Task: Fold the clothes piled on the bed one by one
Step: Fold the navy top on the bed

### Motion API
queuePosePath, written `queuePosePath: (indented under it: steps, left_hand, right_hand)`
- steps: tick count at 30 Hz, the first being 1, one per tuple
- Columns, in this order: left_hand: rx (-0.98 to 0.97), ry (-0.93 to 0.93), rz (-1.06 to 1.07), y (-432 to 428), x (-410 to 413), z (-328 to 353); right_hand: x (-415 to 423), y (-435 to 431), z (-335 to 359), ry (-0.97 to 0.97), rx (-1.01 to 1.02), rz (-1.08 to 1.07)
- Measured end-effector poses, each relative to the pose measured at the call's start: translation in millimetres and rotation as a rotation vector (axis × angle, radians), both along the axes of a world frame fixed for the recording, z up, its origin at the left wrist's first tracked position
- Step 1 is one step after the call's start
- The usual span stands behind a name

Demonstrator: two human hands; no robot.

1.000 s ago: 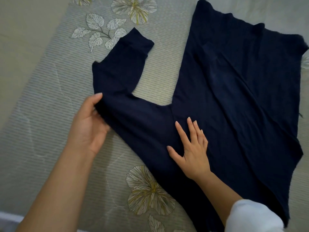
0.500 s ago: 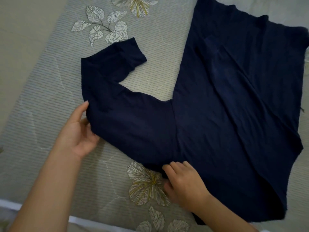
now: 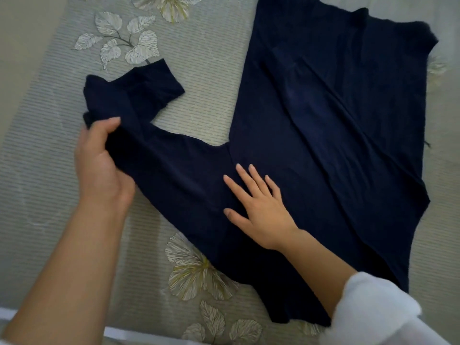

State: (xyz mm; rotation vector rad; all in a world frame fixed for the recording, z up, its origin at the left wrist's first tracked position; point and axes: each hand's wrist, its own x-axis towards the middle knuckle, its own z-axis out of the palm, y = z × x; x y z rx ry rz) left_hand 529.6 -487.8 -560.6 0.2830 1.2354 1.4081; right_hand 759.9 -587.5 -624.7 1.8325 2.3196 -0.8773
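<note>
L hand (image 3: 99,160) now pinches sleeve (image 3: 139,100) (bit blurry), R hand (image 3: 261,210) back spread flat on navy top (image 3: 323,145), so sleeve fold-in prob. next.

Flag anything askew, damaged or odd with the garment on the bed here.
Only the sleeve looks askew: it is bent back on itself and bunched where the left hand grips it. The navy garment shows diagonal creases beside the flat right hand. No damage visible.
</note>
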Motion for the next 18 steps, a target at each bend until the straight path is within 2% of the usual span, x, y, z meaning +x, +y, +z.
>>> queuePosePath:
  steps: [3, 6, 8, 10, 12, 13, 14, 18]
  left_hand:
    - [0.222, 0.552, -0.138, 7, 47, 16]
    - [0.454, 0.988, -0.374, 18, 117, 19]
    - [0.588, 1.12, -0.61, 18, 172, 12]
    - [0.668, 1.216, -0.988, 4, 219, -8]
    - [0.553, 1.374, -1.357, -21, 236, -40]
    - [0.489, 1.447, -1.465, -35, 233, -56]
    - [0.468, 1.518, -1.5, -48, 226, -70]
    - [0.578, 1.714, -1.413, -68, 199, -90]
  right_hand:
    - [20, -7, 11, 0.386, 0.04, -0.41]
    - [61, -18, 16, 0.537, 0.093, -0.78]
    - [97, -24, 17, 0.607, 0.135, -0.955]
    - [133, -28, 20, 0.611, 0.139, -1.063]
    - [165, -30, 23, 0.544, 0.123, -1.113]
    - [178, -30, 25, 0.513, 0.119, -1.126]
    - [188, -28, 27, 0.499, 0.114, -1.136]
    - [208, -4, 27, 0.521, 0.032, -1.087]
